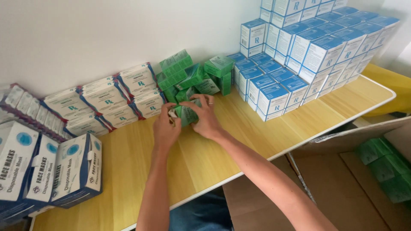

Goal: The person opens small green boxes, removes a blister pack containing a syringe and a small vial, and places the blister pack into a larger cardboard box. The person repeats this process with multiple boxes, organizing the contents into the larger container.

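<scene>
- Hands are meeting over the back half of the wooden bench [239, 141], just in front of a loose heap of green boxes [192, 75] lying against the wall.
- You are holding a small green box [187, 114] between both hands, right at the front foot of that heap.
- The box is tipping, not lying flat; its long axis is running roughly from the near left up towards the far right, but your hands are covering most of it, so I cannot tell which end is pointing where.
- Your left hand [166, 128] is gripping the box's left end, its fingers curling around a pale flap there.
- Your right hand [206, 117] is lying over the top and right side of the box, fingers bent and pressing on it; a ring is showing on one finger.
- To the right, blue-and-white boxes [299, 51] are standing in tall stacked rows along the wall.
- To the left, flat white boxes with red and blue edges [107, 100] are lying in a low stack, and larger mask boxes [47, 171] are sitting at the near left corner.
- Below the bench edge, an open cardboard carton [342, 179] is holding more green packs [385, 167].
</scene>
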